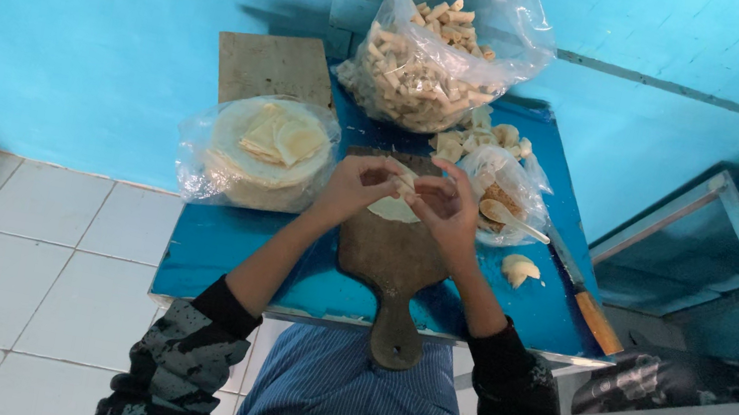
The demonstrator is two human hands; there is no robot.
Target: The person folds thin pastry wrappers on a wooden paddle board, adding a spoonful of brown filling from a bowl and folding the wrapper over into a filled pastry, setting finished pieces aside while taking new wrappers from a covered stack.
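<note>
Lap: a blue striped apron (357,393) sits nearest the camera, with dark patterned sleeves on both sides.
Board: a wooden paddle board (393,260) lies on the blue tabletop (210,250), its handle hanging over the near edge.
Left hand: the left hand (355,187) is pinched shut on the left edge of the wrapper.
Right hand: the right hand (446,209) is closed on the right edge, fingers curled inward.
Wrapper: the thin pale dough wrapper (393,204) is held between the 2 hands, just above the far end of the board.
Handling: it looks light, soft and floppy, likely easy to tear; the edges seem the safest place to grip, with fingertips only.
Right of hands: a folded pale piece (519,267) lies on the tabletop, near a knife (588,299) with a wooden handle.
Filling: an open bag (509,194) holds a spoon (511,218).
Left of hands: a clear bag of round wrappers (267,147) rests beside the board.
Far: a big bag of rolled pieces (438,47) stands against the blue wall.
</note>
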